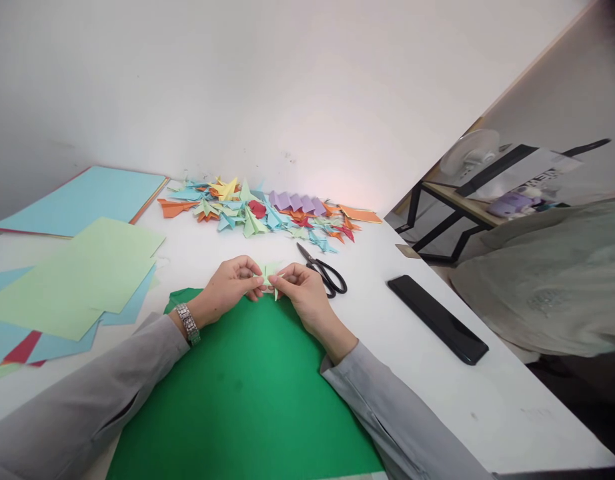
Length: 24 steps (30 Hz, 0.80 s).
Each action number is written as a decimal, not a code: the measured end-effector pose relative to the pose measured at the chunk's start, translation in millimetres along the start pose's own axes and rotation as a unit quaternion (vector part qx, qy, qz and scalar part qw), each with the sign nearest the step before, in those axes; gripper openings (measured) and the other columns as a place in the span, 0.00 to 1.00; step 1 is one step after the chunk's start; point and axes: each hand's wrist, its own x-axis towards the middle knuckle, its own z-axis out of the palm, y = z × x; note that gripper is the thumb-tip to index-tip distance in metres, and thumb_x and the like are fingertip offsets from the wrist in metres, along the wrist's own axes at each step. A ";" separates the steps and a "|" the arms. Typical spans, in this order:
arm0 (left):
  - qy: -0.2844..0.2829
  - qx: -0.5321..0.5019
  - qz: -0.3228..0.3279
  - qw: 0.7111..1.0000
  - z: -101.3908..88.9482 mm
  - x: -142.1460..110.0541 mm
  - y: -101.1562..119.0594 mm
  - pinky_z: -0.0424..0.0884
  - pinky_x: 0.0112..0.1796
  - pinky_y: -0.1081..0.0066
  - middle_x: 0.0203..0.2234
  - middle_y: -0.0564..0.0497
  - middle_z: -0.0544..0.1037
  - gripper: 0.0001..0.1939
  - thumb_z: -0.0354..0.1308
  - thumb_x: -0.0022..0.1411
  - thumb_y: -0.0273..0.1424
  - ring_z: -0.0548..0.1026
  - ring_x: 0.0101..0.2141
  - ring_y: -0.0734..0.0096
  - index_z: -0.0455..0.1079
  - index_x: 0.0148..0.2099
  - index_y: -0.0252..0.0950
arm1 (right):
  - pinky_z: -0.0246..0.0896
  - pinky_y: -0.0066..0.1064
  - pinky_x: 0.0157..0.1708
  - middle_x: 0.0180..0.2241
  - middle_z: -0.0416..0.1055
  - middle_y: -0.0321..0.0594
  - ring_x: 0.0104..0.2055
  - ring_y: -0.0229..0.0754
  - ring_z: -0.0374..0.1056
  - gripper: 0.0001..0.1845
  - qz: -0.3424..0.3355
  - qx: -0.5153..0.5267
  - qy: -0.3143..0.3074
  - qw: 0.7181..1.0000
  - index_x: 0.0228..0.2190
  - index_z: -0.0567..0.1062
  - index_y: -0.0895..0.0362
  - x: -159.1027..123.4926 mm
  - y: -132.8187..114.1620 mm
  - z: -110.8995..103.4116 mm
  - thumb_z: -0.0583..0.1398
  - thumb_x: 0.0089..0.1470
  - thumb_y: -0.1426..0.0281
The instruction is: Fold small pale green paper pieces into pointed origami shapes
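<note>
Between my two hands is a small piece of folded light green paper (270, 270), held just above the far edge of a green sheet (237, 387). My left hand (237, 279) pinches its left side between thumb and fingers, and a metal watch sits on that wrist. From the right, my right hand (302, 293) pinches the other side, where a narrow pointed strip hangs down. Fingertips cover part of the folds. Black-handled scissors (332, 275) lie just beyond my right hand, blades pointing away to the left.
Along the wall lies a heap of colourful folded paper shapes (252, 217). Light green sheets (82, 273) and a stack topped with blue paper (87, 200) are on the left. A black oblong case (437, 320) rests on the right. Beyond the table edge stands a shelf (462, 203).
</note>
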 end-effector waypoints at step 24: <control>0.023 0.014 0.010 1.000 1.9 -0.1 -0.5 0.69 0.22 0.74 0.15 0.55 0.72 0.10 0.63 0.48 0.29 0.72 0.19 0.75 0.63 0.30 0.34 | 0.54 0.27 0.20 0.17 0.69 0.33 0.18 0.34 0.61 0.17 -0.008 -0.024 -0.003 1.000 0.19 0.69 0.57 -0.2 0.7 0.3 0.68 0.36 0.59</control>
